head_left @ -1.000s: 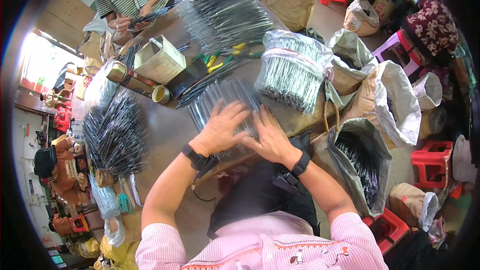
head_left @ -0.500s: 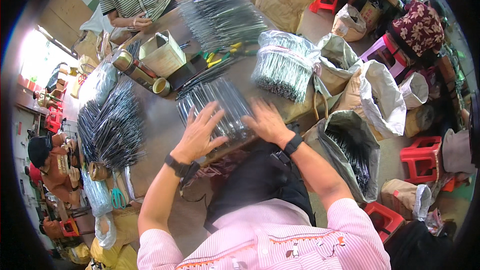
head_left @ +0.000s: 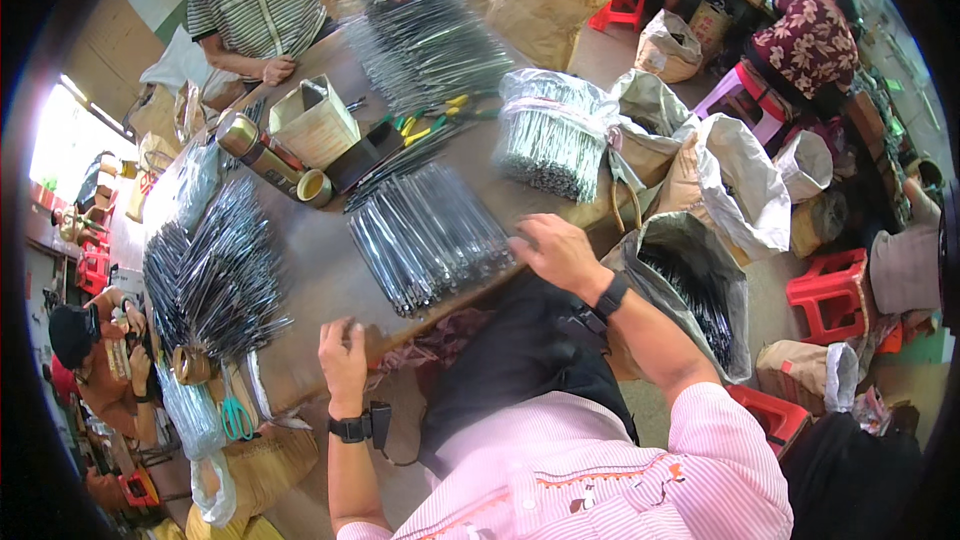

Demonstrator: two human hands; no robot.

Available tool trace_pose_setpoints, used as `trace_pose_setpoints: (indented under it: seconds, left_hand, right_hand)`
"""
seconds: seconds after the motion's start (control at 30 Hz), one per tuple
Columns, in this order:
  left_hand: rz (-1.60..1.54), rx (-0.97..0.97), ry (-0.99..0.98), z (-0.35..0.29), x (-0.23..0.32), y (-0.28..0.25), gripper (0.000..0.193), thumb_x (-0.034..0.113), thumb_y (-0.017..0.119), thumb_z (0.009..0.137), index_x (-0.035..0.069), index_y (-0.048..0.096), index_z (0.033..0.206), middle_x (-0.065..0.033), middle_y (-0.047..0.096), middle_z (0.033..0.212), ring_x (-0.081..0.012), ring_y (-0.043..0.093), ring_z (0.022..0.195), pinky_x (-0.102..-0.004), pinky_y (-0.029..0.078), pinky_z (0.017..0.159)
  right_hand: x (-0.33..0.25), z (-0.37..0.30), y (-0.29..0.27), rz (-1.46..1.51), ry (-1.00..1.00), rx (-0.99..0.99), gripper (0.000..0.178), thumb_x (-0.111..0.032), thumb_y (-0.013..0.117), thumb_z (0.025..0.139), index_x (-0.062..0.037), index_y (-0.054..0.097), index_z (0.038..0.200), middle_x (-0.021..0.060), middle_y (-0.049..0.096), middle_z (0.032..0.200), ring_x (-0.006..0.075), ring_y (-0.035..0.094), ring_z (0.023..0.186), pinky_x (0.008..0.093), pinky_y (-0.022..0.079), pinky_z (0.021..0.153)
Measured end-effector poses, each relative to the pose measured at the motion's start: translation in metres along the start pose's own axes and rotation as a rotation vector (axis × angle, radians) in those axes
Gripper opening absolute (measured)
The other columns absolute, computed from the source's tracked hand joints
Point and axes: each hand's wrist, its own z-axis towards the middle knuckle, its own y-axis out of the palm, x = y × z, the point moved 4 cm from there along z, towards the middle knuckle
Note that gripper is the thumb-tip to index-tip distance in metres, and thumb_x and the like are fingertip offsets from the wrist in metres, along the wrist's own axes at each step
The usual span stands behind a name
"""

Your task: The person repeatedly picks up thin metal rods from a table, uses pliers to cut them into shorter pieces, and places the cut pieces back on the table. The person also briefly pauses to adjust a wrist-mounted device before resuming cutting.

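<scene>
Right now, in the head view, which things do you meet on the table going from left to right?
Dark rod pile → left hand → flat rod bundle → right hand → wrapped rod bundle → open grey sack.

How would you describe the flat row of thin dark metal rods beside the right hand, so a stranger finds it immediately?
Start at the long brown wooden table. At its near edge, touching the right hand, lies the flat row of thin dark metal rods. Unlike the splayed rod heap further left, its rods lie parallel and even.
</scene>
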Motion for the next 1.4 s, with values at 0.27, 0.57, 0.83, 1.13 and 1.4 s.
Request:
trace_pose_setpoints:
  seconds: [0.27,0.57,0.83,1.13,1.4]
  left_hand:
    - [0.118,-0.178,-0.315,0.036,-0.014,0.055,0.053,0.047,0.058,0.091,-0.004,0.061,0.102,-0.0269,0.065,0.095,-0.0408,0.062,0.091,-0.0449,0.047,0.082]
    - [-0.231,-0.182,-0.301,0.051,-0.010,0.069,0.024,0.019,0.062,0.087,-0.005,0.058,0.085,-0.0112,0.060,0.065,-0.0172,0.058,0.049,-0.0305,0.047,0.044]
    - [-0.661,-0.293,-0.464,0.045,-0.010,0.057,0.014,0.012,0.066,0.087,0.001,0.058,0.088,-0.0056,0.061,0.071,-0.0160,0.060,0.057,-0.0271,0.048,0.051]
    - [-0.771,-0.364,-0.508,0.050,-0.026,0.036,0.012,0.013,0.063,0.092,0.002,0.061,0.097,-0.0038,0.061,0.074,-0.0152,0.061,0.065,-0.0256,0.048,0.056]
    - [-1.093,-0.355,-0.559,0.020,-0.010,0.033,0.020,0.009,0.059,0.094,-0.002,0.061,0.110,-0.0063,0.063,0.086,-0.0172,0.063,0.076,-0.0243,0.050,0.063]
  right_hand:
    - [0.100,-0.034,-0.067,-0.455,0.477,0.128,0.060,-0.018,0.076,0.073,0.0018,0.051,0.125,0.0237,0.049,0.123,0.0401,0.049,0.113,0.0432,0.042,0.097]
    - [0.153,-0.035,-0.051,-0.400,0.649,-0.045,0.086,-0.007,0.065,0.067,-0.0001,0.028,0.145,0.0286,0.046,0.112,0.0474,0.050,0.103,0.0476,0.045,0.092]
    - [0.137,-0.050,-0.067,0.858,0.873,0.327,0.034,-0.026,0.065,0.080,-0.0041,0.058,0.103,0.0025,0.054,0.078,0.0151,0.052,0.068,0.0285,0.041,0.051]
    - [0.131,-0.045,-0.073,1.612,0.904,0.234,0.015,-0.015,0.055,0.084,-0.0028,0.058,0.091,0.0104,0.062,0.077,0.0228,0.059,0.065,0.0366,0.047,0.057]
    - [0.128,-0.024,-0.058,1.096,0.799,0.299,0.025,-0.004,0.070,0.074,0.0005,0.059,0.096,0.0038,0.057,0.069,0.0138,0.053,0.055,0.0296,0.041,0.049]
